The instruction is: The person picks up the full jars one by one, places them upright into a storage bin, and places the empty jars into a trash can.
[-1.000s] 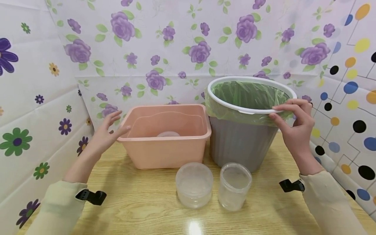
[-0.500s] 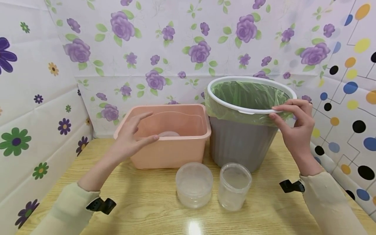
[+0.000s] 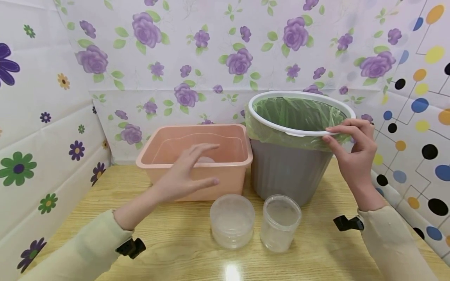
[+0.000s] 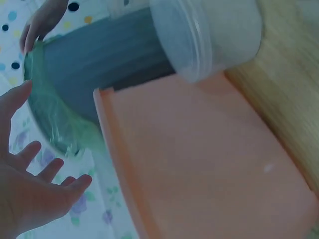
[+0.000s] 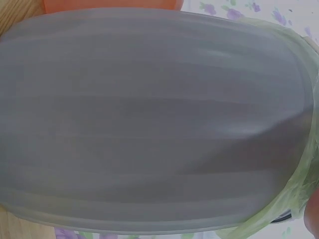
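My left hand (image 3: 183, 175) hovers in front of the pink basin (image 3: 154, 166), fingers extended and spread, holding nothing. My right hand (image 3: 356, 150) pinches the white rim ring (image 3: 270, 124) of the grey trash can (image 3: 288, 168) at its front right, between thumb and fingers. A green bag (image 3: 274, 138) lines the can and folds over its outside under the ring. Below and right of my left hand stands a wide, lidded clear round container (image 3: 232, 221). A taller clear round container (image 3: 280, 223) stands beside it. In the right wrist view the can's grey wall (image 5: 149, 119) fills most of the picture.
Inside the pink basin lies a translucent round item (image 3: 205, 160), mostly hidden by the basin wall. Everything stands on a wood-grain table (image 3: 183, 249). A flower-print sheet (image 3: 211, 50) hangs behind, and patterned sheets close off the left and right sides.
My left hand has moved from the basin's left edge to the right and nearer, now in front of the basin above the wide container. My right hand has stayed on the ring.
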Demonstrator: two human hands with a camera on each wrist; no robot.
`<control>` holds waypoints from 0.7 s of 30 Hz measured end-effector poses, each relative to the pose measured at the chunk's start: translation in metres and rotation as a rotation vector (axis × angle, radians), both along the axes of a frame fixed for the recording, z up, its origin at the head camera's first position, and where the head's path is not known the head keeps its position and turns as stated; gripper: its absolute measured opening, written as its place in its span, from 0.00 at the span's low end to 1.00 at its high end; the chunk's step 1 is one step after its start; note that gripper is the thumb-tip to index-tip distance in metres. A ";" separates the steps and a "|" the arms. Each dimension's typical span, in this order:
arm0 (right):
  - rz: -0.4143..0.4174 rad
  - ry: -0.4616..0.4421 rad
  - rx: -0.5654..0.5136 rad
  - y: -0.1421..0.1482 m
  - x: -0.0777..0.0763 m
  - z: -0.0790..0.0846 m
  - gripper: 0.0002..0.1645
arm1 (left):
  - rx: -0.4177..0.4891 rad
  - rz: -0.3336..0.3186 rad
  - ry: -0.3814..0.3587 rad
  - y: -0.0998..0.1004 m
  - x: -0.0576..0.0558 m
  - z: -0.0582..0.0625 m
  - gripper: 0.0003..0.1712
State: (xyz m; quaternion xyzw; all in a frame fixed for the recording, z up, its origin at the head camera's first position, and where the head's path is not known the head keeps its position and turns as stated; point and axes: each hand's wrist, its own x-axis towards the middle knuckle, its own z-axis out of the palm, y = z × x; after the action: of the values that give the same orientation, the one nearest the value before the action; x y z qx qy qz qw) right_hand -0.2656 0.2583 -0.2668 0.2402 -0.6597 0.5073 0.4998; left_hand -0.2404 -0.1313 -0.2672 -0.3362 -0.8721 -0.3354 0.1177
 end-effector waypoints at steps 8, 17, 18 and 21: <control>0.007 -0.009 -0.012 -0.001 0.000 -0.001 0.11 | -0.076 -0.049 -0.039 0.022 0.009 -0.015 0.46; 0.028 0.010 -0.025 0.000 -0.002 -0.002 0.10 | -0.112 -0.159 -0.162 0.034 0.006 -0.033 0.44; 0.028 0.011 -0.025 0.000 -0.002 -0.002 0.10 | -0.121 -0.165 -0.166 0.035 0.006 -0.036 0.44; 0.030 0.016 -0.026 -0.001 -0.002 -0.002 0.10 | -0.154 -0.175 -0.180 0.039 0.005 -0.047 0.44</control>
State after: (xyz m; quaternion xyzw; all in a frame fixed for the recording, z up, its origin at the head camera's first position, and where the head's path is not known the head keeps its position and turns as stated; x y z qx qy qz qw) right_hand -0.2672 0.2577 -0.2688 0.2476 -0.6452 0.5214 0.5005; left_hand -0.2359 -0.0923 -0.3143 -0.3877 -0.8696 -0.3054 -0.0167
